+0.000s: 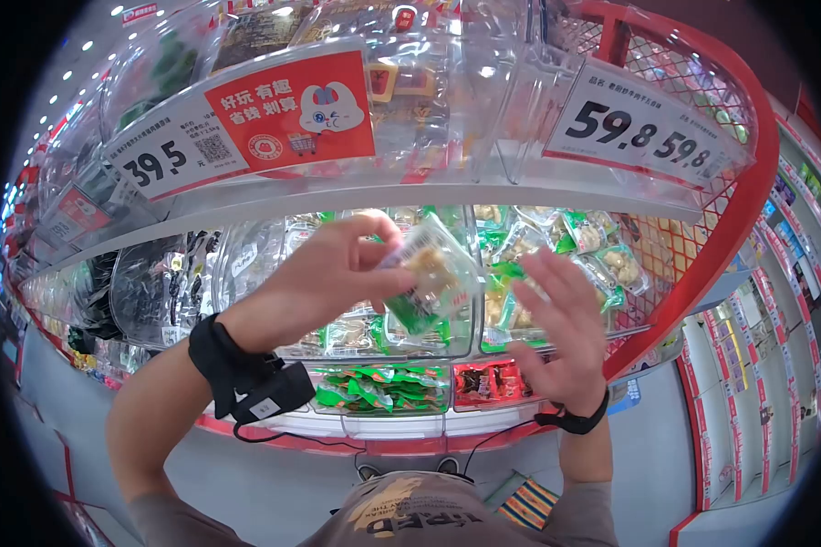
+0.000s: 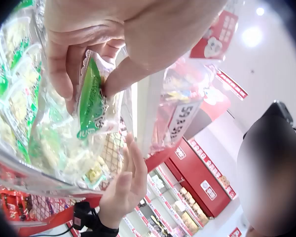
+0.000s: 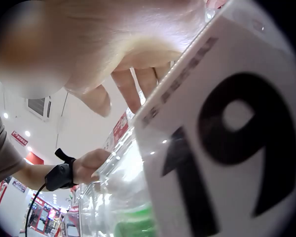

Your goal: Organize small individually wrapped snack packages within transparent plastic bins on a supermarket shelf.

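Note:
My left hand (image 1: 342, 264) pinches a small snack packet (image 1: 433, 278) between thumb and fingers, above a clear bin (image 1: 472, 319) of similar packets. Seen in the left wrist view, the packet (image 2: 92, 101) has a green side with print and a crimped clear edge. To the right, my right hand (image 1: 566, 328) is held up with its fingers extended and nothing in them, over the neighbouring bin of packets (image 1: 524, 242). In the right wrist view, a large price card (image 3: 222, 143) covers part of that hand (image 3: 133, 54).
An upper shelf edge (image 1: 429, 196) with price cards (image 1: 639, 128) runs above the hands. A red mesh frame (image 1: 748, 191) curves round the right side. Lower down sit green packets (image 1: 374, 387) and red packets (image 1: 493, 381). Dark packets (image 1: 169, 273) fill a bin at left.

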Action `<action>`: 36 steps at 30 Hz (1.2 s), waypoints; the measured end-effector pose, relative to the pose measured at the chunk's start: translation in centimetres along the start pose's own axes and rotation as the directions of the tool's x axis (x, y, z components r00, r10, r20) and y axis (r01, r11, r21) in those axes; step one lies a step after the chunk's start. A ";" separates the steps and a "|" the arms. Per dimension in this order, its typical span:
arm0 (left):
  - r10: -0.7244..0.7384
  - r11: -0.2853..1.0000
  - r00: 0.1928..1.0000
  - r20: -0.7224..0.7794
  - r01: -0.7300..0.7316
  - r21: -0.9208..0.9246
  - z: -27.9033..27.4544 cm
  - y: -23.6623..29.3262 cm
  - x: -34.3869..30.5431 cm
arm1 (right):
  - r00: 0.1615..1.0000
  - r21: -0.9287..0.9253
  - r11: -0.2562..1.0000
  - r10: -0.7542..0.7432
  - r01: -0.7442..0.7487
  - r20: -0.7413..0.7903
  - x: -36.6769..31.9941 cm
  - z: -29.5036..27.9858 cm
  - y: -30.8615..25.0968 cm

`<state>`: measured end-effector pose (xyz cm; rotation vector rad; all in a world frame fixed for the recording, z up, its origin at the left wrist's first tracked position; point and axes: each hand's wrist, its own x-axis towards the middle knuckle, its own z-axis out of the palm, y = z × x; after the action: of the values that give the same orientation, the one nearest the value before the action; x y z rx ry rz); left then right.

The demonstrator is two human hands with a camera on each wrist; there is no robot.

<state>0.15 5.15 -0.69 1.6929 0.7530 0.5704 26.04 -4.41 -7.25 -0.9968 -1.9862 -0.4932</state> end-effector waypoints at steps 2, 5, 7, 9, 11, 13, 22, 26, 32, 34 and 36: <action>-0.024 0.999 0.991 -0.133 0.029 0.032 -1.5 0.4 -0.3 | 0.993 -0.088 0.990 0.102 -0.106 -0.057 -0.9 0.0 1.6; 0.192 0.948 0.976 -0.101 -0.158 0.277 -5.7 -2.7 -0.5 | 0.974 -0.075 0.973 0.212 -0.218 -0.078 -1.5 0.5 2.8; 0.198 0.957 0.977 -0.073 -0.177 0.229 -7.6 -4.3 -0.4 | 0.977 -0.009 0.977 0.214 -0.214 0.011 -1.0 0.1 2.4; 0.026 0.983 0.987 -0.156 -0.054 -0.174 -8.6 -4.6 -0.1 | 0.971 -0.007 0.971 0.240 -0.240 -0.014 -1.1 0.4 2.6; -0.044 0.940 0.983 -0.176 -0.020 -0.341 -9.7 -5.1 0.0 | 0.969 0.010 0.969 0.248 -0.248 -0.010 -1.2 0.3 2.6; -0.060 0.904 0.986 -0.156 -0.012 -0.428 -10.0 -5.0 0.4 | 0.967 0.000 0.968 0.253 -0.253 0.023 -1.1 0.3 2.6; 0.103 0.966 0.973 -0.205 -0.049 0.252 -11.5 -8.6 4.7 | 0.968 0.008 0.970 0.242 -0.243 0.071 -1.3 0.3 2.7; 0.051 0.813 0.954 -0.294 0.131 0.567 -9.9 -7.7 7.1 | 0.968 0.036 0.970 0.239 -0.242 0.074 -1.4 0.3 2.8; -0.030 0.592 0.936 -0.350 0.299 0.749 -8.0 -6.7 8.7 | 0.970 0.034 0.972 0.230 -0.233 0.075 -1.2 0.4 2.6; -0.041 0.543 0.934 -0.354 0.318 0.777 -7.7 -6.4 8.9 | 0.970 0.031 0.972 0.231 -0.234 0.078 -1.2 0.4 2.6; -0.053 0.503 0.933 -0.356 0.333 0.798 -7.6 -6.2 8.8 | 0.971 0.027 0.973 0.228 -0.230 0.078 -1.2 0.5 2.5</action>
<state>-0.43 17.64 -5.03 2.3999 1.6237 0.2685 28.19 -3.08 -8.54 -1.2198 -1.9068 -0.2957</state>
